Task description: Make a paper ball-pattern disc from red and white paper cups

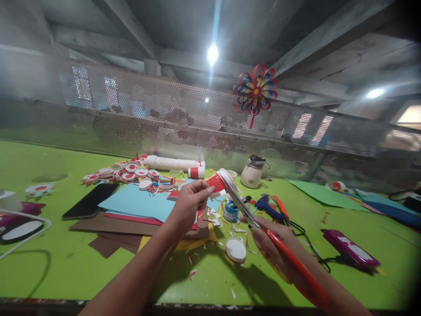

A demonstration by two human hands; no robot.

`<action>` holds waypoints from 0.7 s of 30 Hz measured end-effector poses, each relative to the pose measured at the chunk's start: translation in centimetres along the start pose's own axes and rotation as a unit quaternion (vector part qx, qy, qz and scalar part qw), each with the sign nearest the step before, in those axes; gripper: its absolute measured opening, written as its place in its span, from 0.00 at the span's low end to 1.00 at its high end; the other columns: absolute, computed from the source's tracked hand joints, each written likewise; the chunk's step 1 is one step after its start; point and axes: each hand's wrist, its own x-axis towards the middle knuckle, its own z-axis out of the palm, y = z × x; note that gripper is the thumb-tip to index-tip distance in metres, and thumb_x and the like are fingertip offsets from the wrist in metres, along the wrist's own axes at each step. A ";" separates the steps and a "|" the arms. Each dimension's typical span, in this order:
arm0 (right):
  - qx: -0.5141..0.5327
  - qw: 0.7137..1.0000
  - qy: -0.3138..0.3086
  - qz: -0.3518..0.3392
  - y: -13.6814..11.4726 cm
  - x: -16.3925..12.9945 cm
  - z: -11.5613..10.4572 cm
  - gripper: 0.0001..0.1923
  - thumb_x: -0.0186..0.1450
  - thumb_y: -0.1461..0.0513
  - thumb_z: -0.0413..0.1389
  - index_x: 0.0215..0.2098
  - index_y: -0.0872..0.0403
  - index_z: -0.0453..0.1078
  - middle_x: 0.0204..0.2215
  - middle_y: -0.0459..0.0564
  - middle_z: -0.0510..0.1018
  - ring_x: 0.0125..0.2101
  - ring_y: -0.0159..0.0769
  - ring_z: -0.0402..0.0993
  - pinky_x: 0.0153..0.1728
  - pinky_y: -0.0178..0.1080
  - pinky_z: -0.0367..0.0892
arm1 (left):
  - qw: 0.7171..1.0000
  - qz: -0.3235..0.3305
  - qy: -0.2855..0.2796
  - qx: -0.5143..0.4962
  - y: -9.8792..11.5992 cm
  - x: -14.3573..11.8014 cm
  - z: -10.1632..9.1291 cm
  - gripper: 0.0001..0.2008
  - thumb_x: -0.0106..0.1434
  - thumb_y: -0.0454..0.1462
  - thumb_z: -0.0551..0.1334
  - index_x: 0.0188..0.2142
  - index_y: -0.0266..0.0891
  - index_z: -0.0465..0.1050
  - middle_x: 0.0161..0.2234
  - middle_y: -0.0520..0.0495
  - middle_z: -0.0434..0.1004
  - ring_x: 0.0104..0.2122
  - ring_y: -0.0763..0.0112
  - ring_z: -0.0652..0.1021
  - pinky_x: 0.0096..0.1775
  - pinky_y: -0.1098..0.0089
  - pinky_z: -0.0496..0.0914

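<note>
My left hand (194, 197) pinches a red and white paper cup (216, 181), which is tipped on its side with its white end toward the right. In my right hand (269, 239) are scissors (283, 250) with long red handles. Their metal blades reach up to the cup's white end, though I cannot tell exactly how far they have cut. Below the hands lies a round white cup piece (236, 249) with a red edge. Behind the blades stands a small blue jar (231, 211). Paper scraps are scattered around it.
Blue paper sheets (131, 199) and a black phone (90, 201) lie left. Behind them are piled red-white cup pieces (131, 171) and a white roll (174, 163). A bottle (252, 172), a blue glue gun (269, 207) with its cord, and a purple device (350, 248) are right.
</note>
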 end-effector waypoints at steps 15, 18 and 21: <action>0.055 0.998 0.003 0.039 0.3 -0.2 0.3 0.20 0.62 0.46 0.54 0.38 0.53 0.72 0.17 0.41 0.58 0.17 0.28 0.52 0.16 0.32 0.49 | 1.000 -0.027 -0.004 -0.010 -0.4 0.2 -0.1 0.14 0.50 0.37 0.68 0.22 0.37 0.63 0.15 0.61 0.49 0.15 0.84 0.50 0.20 0.75 0.43; 0.049 0.998 -0.003 0.039 0.0 -0.3 0.1 0.22 0.63 0.44 0.50 0.36 0.53 0.72 0.17 0.41 0.59 0.16 0.28 0.53 0.16 0.32 0.50 | 1.000 -0.019 0.014 -0.017 -0.4 0.3 -0.1 0.14 0.49 0.38 0.69 0.23 0.37 0.63 0.15 0.62 0.49 0.15 0.84 0.49 0.19 0.75 0.42; 0.039 0.999 -0.024 0.021 -0.2 -0.4 -0.1 0.23 0.64 0.44 0.48 0.35 0.54 0.71 0.17 0.42 0.61 0.17 0.28 0.55 0.17 0.32 0.53 | 1.000 -0.012 0.017 -0.018 -0.3 0.3 0.0 0.15 0.49 0.39 0.69 0.24 0.37 0.63 0.15 0.62 0.49 0.15 0.84 0.49 0.19 0.75 0.42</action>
